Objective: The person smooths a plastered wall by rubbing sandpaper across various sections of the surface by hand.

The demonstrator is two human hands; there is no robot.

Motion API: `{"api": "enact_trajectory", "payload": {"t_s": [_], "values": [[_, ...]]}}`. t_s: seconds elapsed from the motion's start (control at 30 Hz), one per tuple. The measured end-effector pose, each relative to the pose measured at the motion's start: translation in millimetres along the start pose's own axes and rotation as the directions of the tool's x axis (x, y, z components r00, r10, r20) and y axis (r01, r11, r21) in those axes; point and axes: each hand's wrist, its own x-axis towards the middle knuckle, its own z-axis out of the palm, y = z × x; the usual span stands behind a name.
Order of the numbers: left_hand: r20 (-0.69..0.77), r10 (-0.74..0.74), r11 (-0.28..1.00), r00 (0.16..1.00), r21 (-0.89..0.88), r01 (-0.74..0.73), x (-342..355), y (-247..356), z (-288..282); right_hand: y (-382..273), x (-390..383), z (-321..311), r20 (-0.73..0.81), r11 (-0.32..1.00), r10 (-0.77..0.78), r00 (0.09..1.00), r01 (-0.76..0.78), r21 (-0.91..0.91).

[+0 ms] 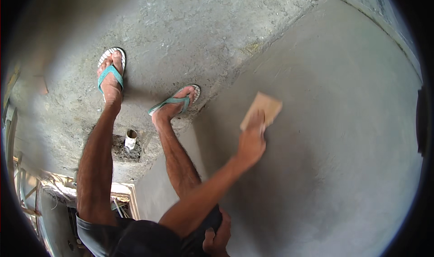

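A tan rectangular block (270,107), which looks like a sponge or a float pad, is pressed to a smooth grey cement surface (343,85). My left hand (254,139) grips it, fingers lying along its back, slightly blurred. The left forearm reaches up and right across my right leg. At the lower edge, my right hand (219,238) rests on my dark shorts by the right thigh, thumb apart from the fingers and nothing in it.
My feet, in teal-strapped flip-flops (110,74), stand on rough concrete floor (181,26). A short white pipe (130,139) sticks up from a hole between my legs. Wooden poles (29,212) and a framed opening (131,198) lie at lower left.
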Motion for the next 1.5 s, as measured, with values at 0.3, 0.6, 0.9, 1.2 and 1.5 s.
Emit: {"api": "enact_trajectory", "payload": {"t_s": [0.3, 0.6, 0.9, 1.2, 1.5], "values": [[0.164, -0.115, 0.986, 0.98, -0.099, 0.132, -27, 16, -7, -2, -2, -5, 0.001, 0.994, 0.04, 0.999, -0.039, -0.104], [-0.005, 0.027, 0.998, 1.0, 0.053, -0.027, 96, -74, -9, -11, 2, 6, -0.013, 0.999, -0.045, 0.999, 0.045, -0.026], [0.102, -0.027, 1.0, 0.994, 0.013, 0.026, -75, 1, -6, 6, 5, -11, 0.017, 0.996, 0.038, 0.999, -0.036, -0.078], [0.087, -0.214, 0.968, 0.973, 0.152, 0.2, 110, -80, -2, 8, 2, 5, -0.002, 0.998, -0.054, 0.999, 0.054, -0.009], [0.233, -0.227, 0.974, 0.946, 0.044, 0.223, -104, 31, -23, 34, -31, 9, 0.138, 0.996, 0.085, 0.987, -0.085, -0.002]]}}
